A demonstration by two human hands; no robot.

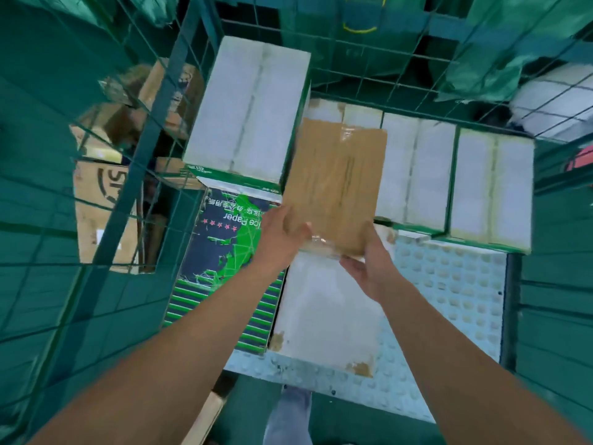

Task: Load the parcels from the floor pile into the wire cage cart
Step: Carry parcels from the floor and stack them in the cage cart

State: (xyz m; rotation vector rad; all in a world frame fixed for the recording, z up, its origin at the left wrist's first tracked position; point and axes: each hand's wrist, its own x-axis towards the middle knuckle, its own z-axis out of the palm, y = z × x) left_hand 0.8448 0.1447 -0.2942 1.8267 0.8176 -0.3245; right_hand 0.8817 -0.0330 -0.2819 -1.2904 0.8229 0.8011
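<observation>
A flat brown cardboard parcel (337,184) is held over the boxes inside the green wire cage cart (369,78). My left hand (282,232) grips its near left edge, thumb on top. My right hand (369,261) grips its near right corner. Below it lie white boxes: a tall one (247,114) at the back left, two side by side (417,168) (494,187) at the right, and one (327,309) under my wrists. A box printed with green and dark blue paper artwork (221,258) lies on its side at the left.
The cart floor is a pale dimpled sheet (455,284), bare at the near right. Brown cardboard boxes (102,200) stand outside the cage's left wall. Green sacks (500,43) and a white bundle (552,101) lie behind the far wall. My trouser leg (288,415) is below.
</observation>
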